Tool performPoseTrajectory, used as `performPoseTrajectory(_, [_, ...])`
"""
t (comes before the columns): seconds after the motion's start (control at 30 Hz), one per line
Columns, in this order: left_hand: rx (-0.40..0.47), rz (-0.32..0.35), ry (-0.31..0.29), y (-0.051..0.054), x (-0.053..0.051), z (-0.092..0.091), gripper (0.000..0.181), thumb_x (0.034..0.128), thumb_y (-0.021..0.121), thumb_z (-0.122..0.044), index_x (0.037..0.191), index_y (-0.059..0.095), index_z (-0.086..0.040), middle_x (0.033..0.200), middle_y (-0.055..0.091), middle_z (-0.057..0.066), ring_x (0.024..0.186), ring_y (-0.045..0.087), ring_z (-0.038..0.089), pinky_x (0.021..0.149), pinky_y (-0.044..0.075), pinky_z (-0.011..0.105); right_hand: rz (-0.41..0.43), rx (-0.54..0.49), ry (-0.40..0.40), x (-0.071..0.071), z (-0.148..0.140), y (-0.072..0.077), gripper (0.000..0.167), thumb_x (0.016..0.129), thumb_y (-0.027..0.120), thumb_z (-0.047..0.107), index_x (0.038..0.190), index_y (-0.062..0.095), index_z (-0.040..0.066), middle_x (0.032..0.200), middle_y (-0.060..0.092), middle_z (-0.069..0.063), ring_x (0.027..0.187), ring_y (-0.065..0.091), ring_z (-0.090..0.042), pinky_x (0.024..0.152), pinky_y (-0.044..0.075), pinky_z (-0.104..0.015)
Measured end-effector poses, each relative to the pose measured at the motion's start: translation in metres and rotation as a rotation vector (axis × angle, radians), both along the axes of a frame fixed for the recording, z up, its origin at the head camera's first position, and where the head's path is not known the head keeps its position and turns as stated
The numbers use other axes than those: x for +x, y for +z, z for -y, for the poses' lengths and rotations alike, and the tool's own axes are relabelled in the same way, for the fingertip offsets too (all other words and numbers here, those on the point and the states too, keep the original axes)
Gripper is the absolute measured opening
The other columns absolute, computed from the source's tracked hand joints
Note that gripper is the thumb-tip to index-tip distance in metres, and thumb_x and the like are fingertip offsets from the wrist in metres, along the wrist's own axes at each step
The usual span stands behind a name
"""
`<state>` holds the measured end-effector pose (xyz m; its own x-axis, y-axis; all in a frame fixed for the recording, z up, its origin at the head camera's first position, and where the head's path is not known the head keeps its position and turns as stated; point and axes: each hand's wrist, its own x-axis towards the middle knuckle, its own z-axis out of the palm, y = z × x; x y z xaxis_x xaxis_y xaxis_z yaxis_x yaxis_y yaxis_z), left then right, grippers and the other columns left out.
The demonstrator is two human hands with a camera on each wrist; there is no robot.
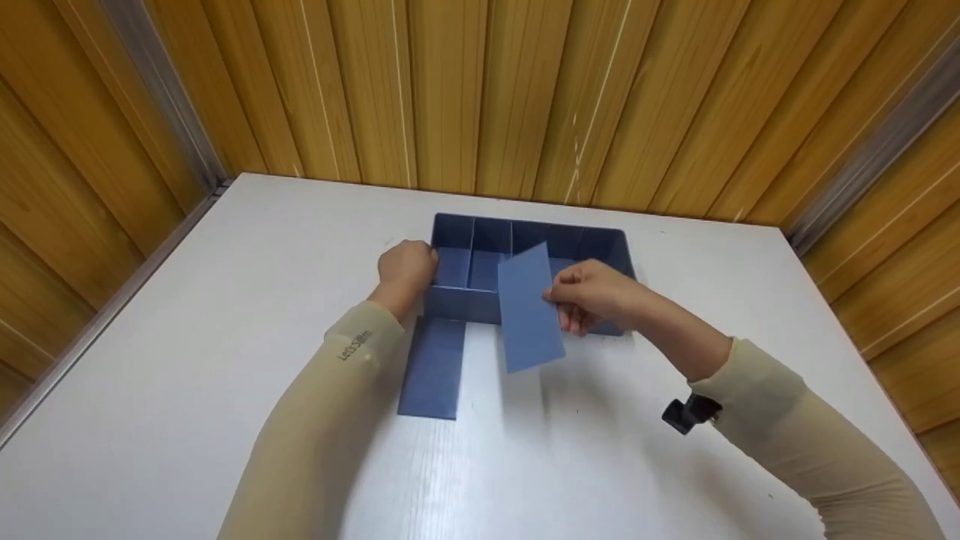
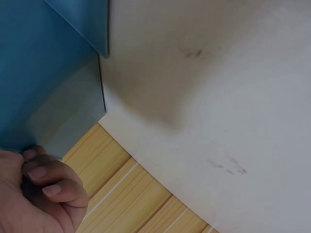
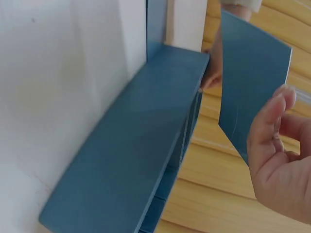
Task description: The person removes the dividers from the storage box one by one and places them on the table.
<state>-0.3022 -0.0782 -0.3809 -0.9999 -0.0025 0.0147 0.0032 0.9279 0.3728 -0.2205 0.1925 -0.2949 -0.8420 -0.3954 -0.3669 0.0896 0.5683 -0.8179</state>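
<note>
A blue box [image 1: 461, 305] with thin upright dividers stands on the table. My left hand [image 1: 407, 264] grips its left end wall; in the left wrist view the fingers [image 2: 58, 187] curl at the box's edge. Between thumb and fingers, my right hand [image 1: 596, 292] pinches the right edge of a flat blue rectangular panel [image 1: 529, 311]. That panel is held tilted in front of the box, apart from the tabletop, and hides part of the compartments. In the right wrist view the pinched panel [image 3: 252, 73] appears beside the box's long front wall [image 3: 121, 136].
A second flat blue panel [image 1: 433, 367] lies on the white table [image 1: 225, 300], just in front of the box's left part. Yellow wood-look wall panels [image 1: 442, 97] rise behind the table and at both sides. A black strap device [image 1: 691, 412] sits on the right forearm.
</note>
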Motion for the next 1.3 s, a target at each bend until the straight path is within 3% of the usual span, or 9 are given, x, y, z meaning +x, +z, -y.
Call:
performPoseTrajectory(0.07, [-0.005,0.008,0.001,0.000,0.000,0.000,0.038,0.1037,0.044,-0.022,0.097,0.074,0.000,0.105,0.077,0.019,0.087,0.066,0.032,0.085,0.058,0.050,0.090,-0.022,0.066,0.010,0.002,-0.011,0.031,0.103,0.055,0.017,0.073,0.056,0.010,0.058,0.062,0.006,0.050,0.057,-0.005,0.054,0.052,-0.020])
performPoseTrajectory(0.2, [-0.020,-0.009,-0.001,0.000,0.000,0.000,0.039,0.1040,0.044,-0.022,0.097,0.074,0.001,0.104,0.077,0.020,0.089,0.070,0.035,0.084,0.059,0.050,0.177,-0.030,0.145,0.026,0.009,-0.028,0.031,0.103,0.054,0.016,0.073,0.057,0.011,0.060,0.065,0.006,0.049,0.059,-0.003,0.053,0.053,-0.019])
performPoseTrajectory(0.43, [-0.041,0.007,0.009,-0.004,0.003,0.000,0.041,0.1052,0.043,-0.023,0.095,0.074,0.001,0.103,0.078,0.019,0.091,0.072,0.035,0.084,0.059,0.049,0.293,-0.023,0.137,0.041,0.025,-0.058,0.029,0.104,0.049,0.014,0.076,0.056,0.009,0.061,0.066,0.005,0.047,0.059,-0.002,0.050,0.051,-0.018])
performPoseTrajectory(0.73, [-0.046,0.006,0.002,-0.002,-0.002,0.002,0.042,0.1059,0.041,-0.025,0.097,0.074,0.001,0.104,0.077,0.019,0.086,0.067,0.032,0.084,0.059,0.049,0.322,-0.026,0.050,0.033,0.031,-0.079,0.029,0.106,0.046,0.012,0.080,0.056,0.007,0.061,0.066,0.003,0.046,0.058,-0.003,0.047,0.048,-0.017])
performPoseTrajectory(1.13, [-0.031,0.006,0.014,-0.003,-0.002,0.002,0.042,0.1053,0.042,-0.026,0.096,0.074,0.000,0.105,0.077,0.019,0.090,0.070,0.034,0.085,0.059,0.049,0.316,-0.011,0.041,0.023,0.034,-0.093,0.030,0.107,0.046,0.016,0.081,0.058,0.007,0.061,0.065,0.004,0.047,0.057,-0.003,0.048,0.046,-0.017])
performPoseTrajectory(1.3, [-0.028,0.011,0.007,-0.002,0.000,0.003,0.042,0.1056,0.041,-0.025,0.098,0.074,0.001,0.106,0.077,0.019,0.093,0.071,0.034,0.086,0.058,0.050,0.297,0.019,0.030,0.020,0.038,-0.096,0.036,0.106,0.046,0.017,0.075,0.061,0.007,0.055,0.063,0.005,0.044,0.058,-0.003,0.047,0.047,-0.018])
